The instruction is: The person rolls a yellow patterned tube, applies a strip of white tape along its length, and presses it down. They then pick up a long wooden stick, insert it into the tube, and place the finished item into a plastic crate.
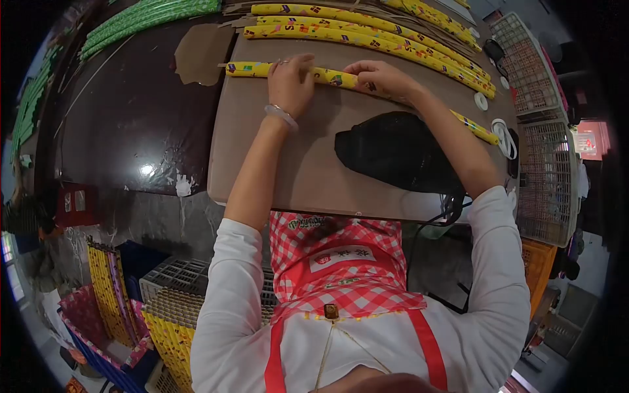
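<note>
A long yellow patterned roll [332, 78] lies across the brown table, its left end near a thin strip that sticks out. My left hand [291, 82] rests on the roll near its left end, fingers curled over it. Farther right, my right hand [380, 80] has its fingers bent and pressed on the same roll. The roll runs on under my right forearm, and its right end shows beyond. Between my arms and the table's front edge lies a black cloth-like object [396, 150]. More yellow rolls [367, 39] lie behind my hands.
Green rolls [151, 23] lie at the back left on a dark table [131, 118]. A white tape ring [481, 101] and a white coiled cable [503, 139] are at the right. Wire baskets [547, 177] stand beyond the right edge. Yellow rolls fill a crate [170, 278] below left.
</note>
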Action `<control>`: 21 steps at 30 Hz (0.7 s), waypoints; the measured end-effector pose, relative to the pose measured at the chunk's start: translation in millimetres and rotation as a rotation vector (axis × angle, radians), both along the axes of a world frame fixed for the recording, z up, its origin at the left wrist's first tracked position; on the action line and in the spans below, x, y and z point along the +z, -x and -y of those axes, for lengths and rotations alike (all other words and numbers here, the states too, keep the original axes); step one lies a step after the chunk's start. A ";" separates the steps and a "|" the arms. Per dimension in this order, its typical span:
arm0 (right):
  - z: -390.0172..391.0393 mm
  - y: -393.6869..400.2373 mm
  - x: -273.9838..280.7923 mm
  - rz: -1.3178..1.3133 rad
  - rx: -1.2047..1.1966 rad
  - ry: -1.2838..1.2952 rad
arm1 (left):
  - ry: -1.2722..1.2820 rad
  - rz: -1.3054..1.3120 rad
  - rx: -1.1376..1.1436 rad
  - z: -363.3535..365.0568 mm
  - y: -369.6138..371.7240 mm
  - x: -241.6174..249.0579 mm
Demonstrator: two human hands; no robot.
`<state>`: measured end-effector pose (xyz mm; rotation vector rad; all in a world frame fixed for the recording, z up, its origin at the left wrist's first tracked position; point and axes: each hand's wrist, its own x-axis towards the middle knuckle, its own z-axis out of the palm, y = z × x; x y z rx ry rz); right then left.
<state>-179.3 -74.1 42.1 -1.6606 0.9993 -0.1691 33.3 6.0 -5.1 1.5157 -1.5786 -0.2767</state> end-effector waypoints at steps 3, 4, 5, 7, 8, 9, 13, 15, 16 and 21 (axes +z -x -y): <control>-5.8 -5.1 3.4 -0.037 -0.004 0.052 | 0.066 -0.008 0.080 2.1 -5.2 2.0; -9.9 -7.4 5.2 -0.012 0.010 0.124 | 0.221 0.103 0.168 2.4 -5.6 1.0; -11.1 -10.0 8.6 -0.010 0.014 0.126 | 0.224 0.105 0.172 2.7 -6.7 0.0; -12.5 -15.5 14.2 -0.196 0.028 0.139 | 0.097 0.180 0.150 0.8 -8.7 -2.4; -11.5 -20.2 13.8 -0.193 0.032 0.141 | 0.098 0.182 0.155 0.6 -9.3 -2.8; -10.6 -26.1 12.7 -0.238 0.030 0.224 | 0.071 0.181 0.148 1.2 -9.3 -2.9; -9.0 -46.3 -5.5 -0.156 -0.035 0.328 | 0.014 0.164 0.139 2.2 -9.5 -2.2; -7.1 -49.5 -16.0 -0.147 -0.048 0.317 | 0.020 0.169 0.147 2.9 -9.4 -2.9; -8.0 -51.6 -15.8 -0.143 -0.064 0.306 | 0.025 0.170 0.152 2.4 -8.9 -2.8; -5.1 -47.5 -9.9 -0.160 -0.002 0.249 | 0.003 0.161 0.161 2.7 -6.5 -3.7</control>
